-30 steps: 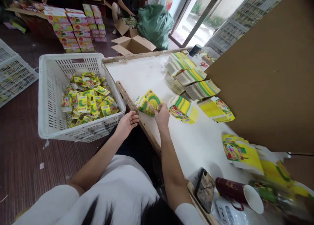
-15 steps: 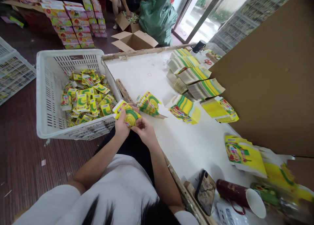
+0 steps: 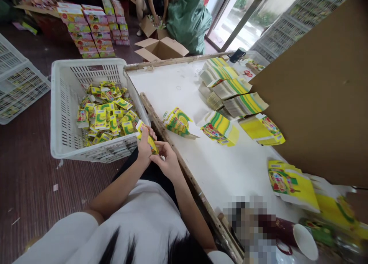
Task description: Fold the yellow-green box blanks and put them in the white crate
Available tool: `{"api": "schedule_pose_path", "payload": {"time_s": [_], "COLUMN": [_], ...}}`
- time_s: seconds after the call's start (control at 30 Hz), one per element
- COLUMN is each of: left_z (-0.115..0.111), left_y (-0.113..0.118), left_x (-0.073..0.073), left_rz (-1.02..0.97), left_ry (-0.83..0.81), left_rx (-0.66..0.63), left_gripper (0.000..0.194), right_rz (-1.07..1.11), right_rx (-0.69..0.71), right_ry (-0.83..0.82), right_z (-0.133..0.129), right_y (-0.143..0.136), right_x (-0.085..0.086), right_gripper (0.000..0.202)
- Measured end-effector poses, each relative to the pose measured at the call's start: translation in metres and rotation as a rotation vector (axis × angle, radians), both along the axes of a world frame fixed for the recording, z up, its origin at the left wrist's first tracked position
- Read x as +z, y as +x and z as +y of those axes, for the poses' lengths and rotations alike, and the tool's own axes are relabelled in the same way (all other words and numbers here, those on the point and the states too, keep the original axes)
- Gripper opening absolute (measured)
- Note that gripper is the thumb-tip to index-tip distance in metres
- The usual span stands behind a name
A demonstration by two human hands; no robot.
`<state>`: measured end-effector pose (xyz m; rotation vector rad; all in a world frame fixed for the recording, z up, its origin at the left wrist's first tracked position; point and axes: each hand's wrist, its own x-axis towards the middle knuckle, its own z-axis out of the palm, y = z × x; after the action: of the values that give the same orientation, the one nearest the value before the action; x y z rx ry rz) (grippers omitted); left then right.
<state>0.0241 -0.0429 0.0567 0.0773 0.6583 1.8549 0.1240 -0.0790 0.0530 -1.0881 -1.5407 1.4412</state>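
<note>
Between my hands is a small yellow and green printed carton (image 3: 152, 144), tilted, with a pale flap at its upper end. My left hand (image 3: 144, 149) is wrapped around its upper part. My right hand (image 3: 166, 161) pinches its lower end between thumb and fingers. Just left of my hands, a white slotted plastic crate (image 3: 94, 155) holds many folded small cartons (image 3: 100, 118) of the same print. On the white table (image 3: 198, 166) to the right lies a fanned stack of flat carton blanks (image 3: 177, 122).
More stacks of blanks (image 3: 220, 127) lie across the table. A maroon mug (image 3: 304, 241) lies on its side at the lower right. A brown board (image 3: 313, 91) borders the table. Beyond are an open cardboard box (image 3: 161, 50), a green sack (image 3: 188, 24) and a person (image 3: 156, 3).
The carton has turned from broad face to narrow edge and looks opened into a box shape. My hands have come closer together around it. The view has shifted slightly.
</note>
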Motion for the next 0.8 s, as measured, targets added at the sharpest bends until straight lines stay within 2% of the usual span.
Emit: {"api": "schedule_pose_path", "payload": {"time_s": [0.07,0.17,0.27,0.33,0.43,0.5,0.6,0.63,0.7,0.77,0.8], "left_z": [0.0,-0.002,-0.002,-0.001,-0.001,-0.005,-0.013,-0.016,-0.018,-0.016,-0.014], "left_y": [-0.001,-0.002,-0.002,-0.003,-0.008,-0.015,-0.027,-0.031,-0.038,-0.04,-0.04], "left_x": [-0.002,-0.009,-0.02,-0.027,-0.027,-0.017,0.009,0.017,0.027,0.028,0.025], "left_rz": [0.046,0.149,0.312,0.42,0.542,0.66,0.955,1.106,1.472,1.745,1.808], "left_ry": [-0.019,0.056,0.183,0.195,0.149,0.147,0.252,0.312,0.398,0.372,0.339], "left_rx": [-0.005,-0.017,-0.069,-0.101,-0.134,-0.083,0.161,0.19,0.097,-0.122,-0.27], "left_gripper": [0.076,0.08,0.054,0.033,0.029,0.028,0.046,0.052,0.067,0.097,0.106], "right_rz": [-0.001,-0.029,-0.018,-0.002,-0.023,-0.092,-0.374,-0.486,-0.642,-0.675,-0.671], "right_rx": [0.025,-0.065,-0.195,-0.26,-0.322,-0.391,-0.505,-0.501,-0.399,-0.249,-0.188], "right_ry": [-0.007,0.01,0.046,0.054,0.093,0.227,0.662,0.813,1.015,1.129,1.173], "right_z": [0.002,0.011,0.019,0.022,0.024,0.027,0.036,0.038,0.039,0.035,0.032], "right_y": [0.001,0.008,0.015,0.019,0.027,0.036,0.05,0.053,0.056,0.053,0.051], "right_x": [-0.002,-0.004,-0.002,0.0,0.005,0.01,0.018,0.022,0.029,0.036,0.038], "right_gripper": [0.047,0.041,0.032,0.029,0.026,0.018,0.01,0.013,0.014,0.013,0.016]}}
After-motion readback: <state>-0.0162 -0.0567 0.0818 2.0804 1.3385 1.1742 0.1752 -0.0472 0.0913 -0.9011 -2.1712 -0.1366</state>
